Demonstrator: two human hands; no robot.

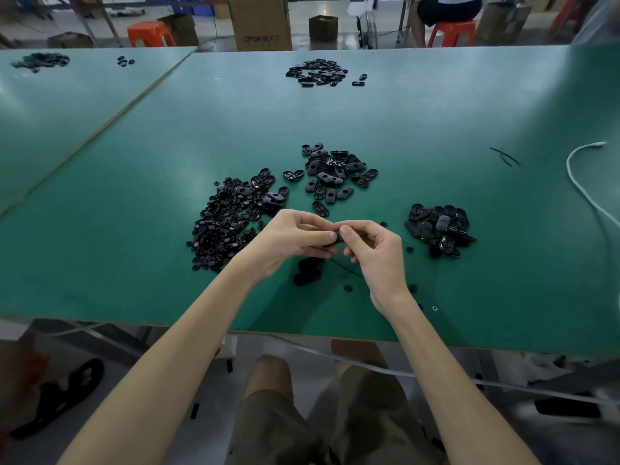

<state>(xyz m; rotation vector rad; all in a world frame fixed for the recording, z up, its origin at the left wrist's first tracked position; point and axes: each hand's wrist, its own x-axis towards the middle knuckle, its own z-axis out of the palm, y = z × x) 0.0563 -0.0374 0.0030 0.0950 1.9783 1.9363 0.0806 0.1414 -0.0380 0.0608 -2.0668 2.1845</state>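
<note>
Fingers [347,233] pinch a small black plastic piece [336,240] — rounded, mostly hidden.

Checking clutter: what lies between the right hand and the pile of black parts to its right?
Head view: two small loose black discs on the green table.

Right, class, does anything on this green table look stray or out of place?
Yes. A few small round black parts lie loose near the right hand, outside the piles. A thin black strip lies alone far right.
</note>
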